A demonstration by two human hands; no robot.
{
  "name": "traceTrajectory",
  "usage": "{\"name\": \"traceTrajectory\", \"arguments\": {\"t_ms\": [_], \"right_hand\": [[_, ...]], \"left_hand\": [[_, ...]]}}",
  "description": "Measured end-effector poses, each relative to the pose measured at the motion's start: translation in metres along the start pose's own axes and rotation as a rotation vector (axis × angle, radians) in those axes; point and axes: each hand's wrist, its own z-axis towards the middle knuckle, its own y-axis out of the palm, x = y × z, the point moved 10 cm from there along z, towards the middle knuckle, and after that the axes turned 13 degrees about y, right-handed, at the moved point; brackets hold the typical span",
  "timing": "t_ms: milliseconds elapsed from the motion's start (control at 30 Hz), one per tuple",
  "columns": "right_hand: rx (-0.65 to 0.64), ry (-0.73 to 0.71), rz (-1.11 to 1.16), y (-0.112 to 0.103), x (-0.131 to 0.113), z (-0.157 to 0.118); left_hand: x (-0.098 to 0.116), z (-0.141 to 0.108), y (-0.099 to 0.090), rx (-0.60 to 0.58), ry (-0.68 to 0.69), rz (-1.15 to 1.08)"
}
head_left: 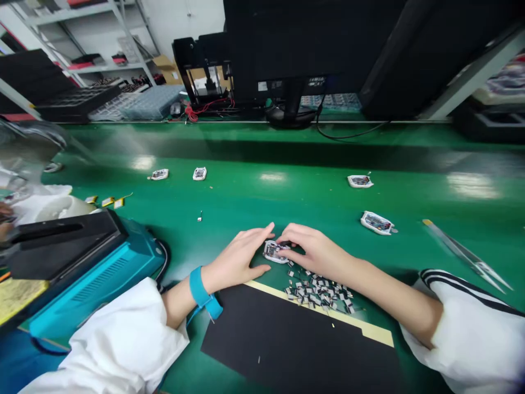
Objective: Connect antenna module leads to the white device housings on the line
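Observation:
A small white-rimmed device with an exposed circuit board (pixel 274 251) lies on the green mat between my hands. My left hand (pixel 241 256), with a teal strap (pixel 199 287) at the wrist, rests at the device's left side, fingers extended and thumb apart. From the right, my right hand (pixel 314 249) reaches over the device with thumb and forefinger bent toward the board; what lies between the fingertips is too small to name. Just below that hand is a pile of small grey-and-black parts (pixel 320 290), along the cream edge of a black sheet (pixel 295 339).
Similar devices lie at the right (pixel 376 223), the back right (pixel 360 181) and the back left (pixel 199 174). Tweezers (pixel 467 254) lie far right. A teal machine (pixel 98 273) stands left, near yellow parts (pixel 118 203). A monitor (pixel 295 44) stands behind. Another person's hand (pixel 5 212) shows far left.

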Motion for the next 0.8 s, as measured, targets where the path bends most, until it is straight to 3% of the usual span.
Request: {"name": "traceTrajectory", "arguments": {"t_ms": [167, 300, 600, 800], "right_hand": [[0.091, -0.177, -0.424, 0.011, -0.024, -0.007], [0.147, -0.188, -0.562, 0.012, -0.031, -0.007], [0.185, -0.207, -0.508, 0.005, -0.035, -0.003], [0.251, -0.21, -0.296, 0.001, -0.029, 0.002]], "left_hand": [[-0.009, 0.002, 0.008, 0.043, -0.033, -0.005], [-0.009, 0.0, 0.002, 0.149, -0.042, -0.134], [-0.015, -0.004, 0.0, 0.251, -0.099, -0.34], [-0.019, -0.004, 0.003, 0.257, -0.123, -0.367]]}}
